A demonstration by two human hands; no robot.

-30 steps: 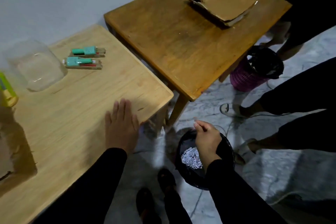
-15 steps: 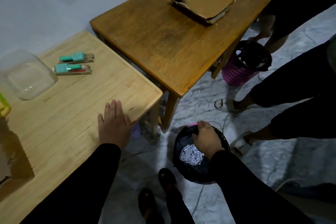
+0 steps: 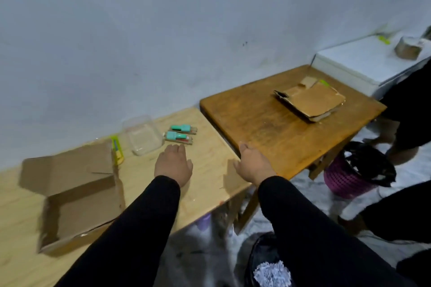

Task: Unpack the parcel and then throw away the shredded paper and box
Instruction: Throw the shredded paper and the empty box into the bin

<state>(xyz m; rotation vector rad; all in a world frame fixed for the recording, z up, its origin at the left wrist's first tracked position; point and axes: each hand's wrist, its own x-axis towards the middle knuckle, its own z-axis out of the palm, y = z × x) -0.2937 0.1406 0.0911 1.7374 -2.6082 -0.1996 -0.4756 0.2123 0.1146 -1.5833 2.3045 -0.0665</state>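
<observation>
Left hand [image 3: 173, 163]: flat, fingers straight, palm down on the light table [image 3: 210, 177], holding nothing. Right hand [image 3: 254, 163]: fingers loosely spread, empty, at the corner where the light table meets the dark table [image 3: 268, 128]. Box [image 3: 70, 191]: open, flaps up, on the light table left of the left hand, apart from it. Shredded paper [image 3: 271, 274]: inside the black bin [image 3: 261, 254] on the floor below the right arm. Two teal items [image 3: 180, 134] lie just beyond the left fingertips, beside a clear tub [image 3: 143, 138].
</observation>
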